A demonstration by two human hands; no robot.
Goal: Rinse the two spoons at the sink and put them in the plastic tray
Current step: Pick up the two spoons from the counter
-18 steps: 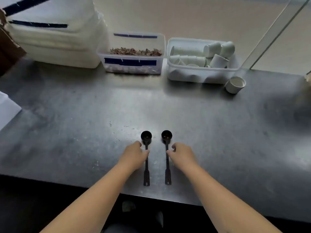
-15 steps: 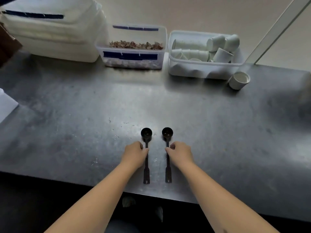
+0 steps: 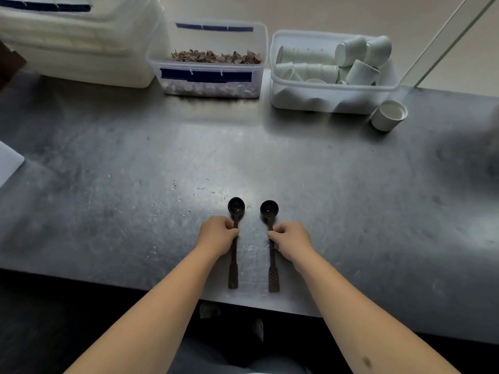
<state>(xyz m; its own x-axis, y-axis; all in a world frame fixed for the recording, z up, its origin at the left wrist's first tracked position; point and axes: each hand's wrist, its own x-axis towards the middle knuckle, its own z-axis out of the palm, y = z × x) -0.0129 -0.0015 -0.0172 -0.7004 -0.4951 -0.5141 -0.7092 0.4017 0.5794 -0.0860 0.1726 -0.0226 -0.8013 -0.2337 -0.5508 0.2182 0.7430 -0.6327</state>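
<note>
Two black long-handled spoons lie side by side on the steel counter (image 3: 337,198), bowls pointing away from me. My left hand (image 3: 217,234) pinches the handle of the left spoon (image 3: 233,268) just below its bowl. My right hand (image 3: 291,240) pinches the handle of the right spoon (image 3: 272,273) at the same height. Both handle ends reach close to the counter's front edge. No sink is in view.
Along the back wall stand a large white tub (image 3: 81,49), a clear box of dried brown pieces (image 3: 210,76) and a plastic tray of white cups (image 3: 324,98). A single white cup (image 3: 388,114) stands beside that tray. Water drops speckle the counter near the spoons.
Both hands have closed their fingers onto the spoon handles; earlier they were just arriving beside them. The spoons still lie on the counter.
</note>
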